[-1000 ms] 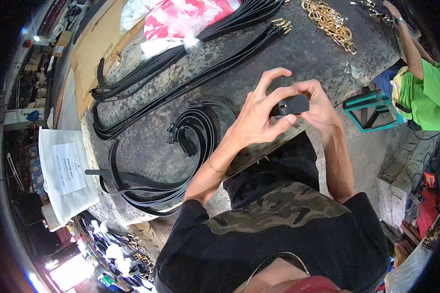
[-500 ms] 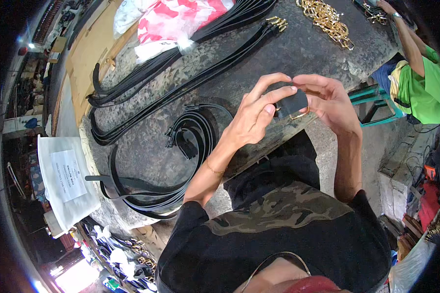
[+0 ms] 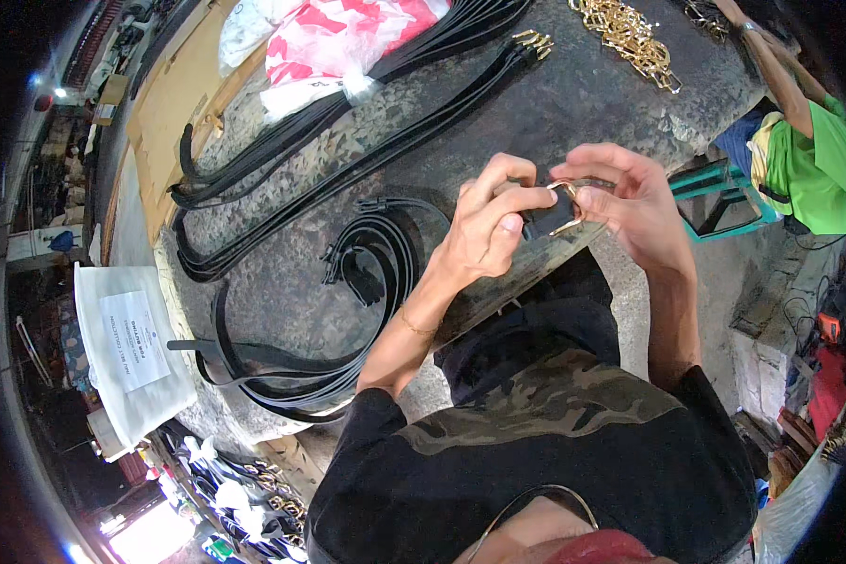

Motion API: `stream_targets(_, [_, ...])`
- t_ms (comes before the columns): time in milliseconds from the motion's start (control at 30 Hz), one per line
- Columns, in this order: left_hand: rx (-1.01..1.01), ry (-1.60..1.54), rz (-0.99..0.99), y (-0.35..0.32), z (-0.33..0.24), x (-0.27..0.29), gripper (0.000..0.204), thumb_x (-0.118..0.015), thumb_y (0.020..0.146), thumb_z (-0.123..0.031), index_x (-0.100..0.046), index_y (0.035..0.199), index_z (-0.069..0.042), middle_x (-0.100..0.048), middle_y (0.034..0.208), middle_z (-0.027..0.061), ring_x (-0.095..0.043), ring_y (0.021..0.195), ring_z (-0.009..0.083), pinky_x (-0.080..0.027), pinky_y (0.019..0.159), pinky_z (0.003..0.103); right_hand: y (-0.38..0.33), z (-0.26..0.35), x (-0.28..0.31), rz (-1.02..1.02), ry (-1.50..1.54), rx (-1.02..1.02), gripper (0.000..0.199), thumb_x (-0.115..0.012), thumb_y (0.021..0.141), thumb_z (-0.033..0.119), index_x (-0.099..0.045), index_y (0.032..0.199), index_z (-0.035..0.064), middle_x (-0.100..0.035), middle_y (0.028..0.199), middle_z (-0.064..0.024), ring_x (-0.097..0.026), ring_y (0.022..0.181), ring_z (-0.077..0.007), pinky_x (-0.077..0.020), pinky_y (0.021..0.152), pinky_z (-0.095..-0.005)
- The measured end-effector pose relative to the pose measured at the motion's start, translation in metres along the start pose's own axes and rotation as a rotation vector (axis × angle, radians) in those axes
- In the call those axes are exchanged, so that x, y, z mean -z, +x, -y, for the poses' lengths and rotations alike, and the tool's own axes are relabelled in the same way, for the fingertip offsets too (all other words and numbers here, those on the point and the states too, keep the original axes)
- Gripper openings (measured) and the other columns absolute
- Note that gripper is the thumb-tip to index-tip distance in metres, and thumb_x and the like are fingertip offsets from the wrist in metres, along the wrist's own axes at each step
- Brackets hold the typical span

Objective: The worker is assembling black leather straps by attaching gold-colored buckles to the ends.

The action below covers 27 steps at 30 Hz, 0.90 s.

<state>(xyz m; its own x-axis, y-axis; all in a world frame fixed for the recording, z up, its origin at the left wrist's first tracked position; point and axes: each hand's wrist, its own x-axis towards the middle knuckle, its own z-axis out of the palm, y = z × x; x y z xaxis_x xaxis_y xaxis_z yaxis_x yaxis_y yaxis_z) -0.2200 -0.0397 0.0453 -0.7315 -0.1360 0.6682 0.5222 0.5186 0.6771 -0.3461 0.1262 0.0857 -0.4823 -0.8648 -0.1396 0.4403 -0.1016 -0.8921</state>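
Above the table's near edge, my left hand (image 3: 487, 224) pinches the end of a black belt strap (image 3: 547, 222) between thumb and fingers. A gold-coloured belt buckle (image 3: 566, 228) sits around or against that strap end; exactly how they join is hidden by my fingers. My right hand (image 3: 634, 202) has its thumb and fingers closed on the buckle's right side. Left of my hands, a loose coil of black belts (image 3: 399, 258) lies on the table.
Bundled black belts with gold ends (image 3: 442, 105) stretch across the dark table (image 3: 573, 113). Gold buckles (image 3: 630, 42) are heaped at its far side. A red-and-white plastic bag (image 3: 348, 42) lies far left, a white bin (image 3: 122, 376) near left. A person in green (image 3: 827, 169) works at right.
The buckle has turned up, so its gold frame now shows between my hands. My left fingers have curled further, and my right fingertips have moved slightly apart from them.
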Motion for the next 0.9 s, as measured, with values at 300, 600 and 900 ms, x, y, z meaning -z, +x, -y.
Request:
stream_targets(300, [-0.147, 0.294, 0.125, -0.003, 0.002, -0.003, 0.021, -0.056, 0.084, -0.024, -0.054, 0.079, -0.004, -0.053, 0.097, 0.0145, -0.057, 0.057, 0.0244, -0.049, 0.051, 0.035, -0.022, 0.003, -0.038, -0.209, -0.457, 0.105, 0.026, -0.065, 0.081, -0.009, -0.064, 0.106, -0.0019, -0.067, 0.106, -0.0102, -0.065, 0.095, -0.0164, -0.0537, 0.085, -0.0269])
stream_targets(600, [0.456, -0.272, 0.212, 0.027, -0.016, 0.011, 0.045, -0.074, 0.081, -0.024, -0.056, 0.115, -0.001, -0.062, 0.107, 0.0118, -0.062, 0.067, 0.0202, -0.05, 0.058, 0.036, -0.014, -0.004, -0.002, -0.158, -0.125, 0.313, 0.023, -0.065, 0.08, -0.01, -0.063, 0.103, -0.0053, -0.065, 0.106, -0.0133, -0.066, 0.089, -0.0179, -0.0566, 0.079, -0.0316])
stream_targets(900, [0.795, -0.181, 0.39, 0.024, -0.013, 0.009, 0.044, -0.075, 0.08, -0.041, -0.066, 0.086, 0.002, -0.051, 0.054, 0.0035, -0.054, 0.049, 0.0118, -0.041, 0.047, 0.031, -0.001, -0.01, -0.01, -0.105, -0.184, 0.207, 0.021, -0.065, 0.08, -0.011, -0.064, 0.1, -0.0042, -0.067, 0.103, -0.0141, -0.067, 0.087, -0.0189, -0.0558, 0.079, -0.0319])
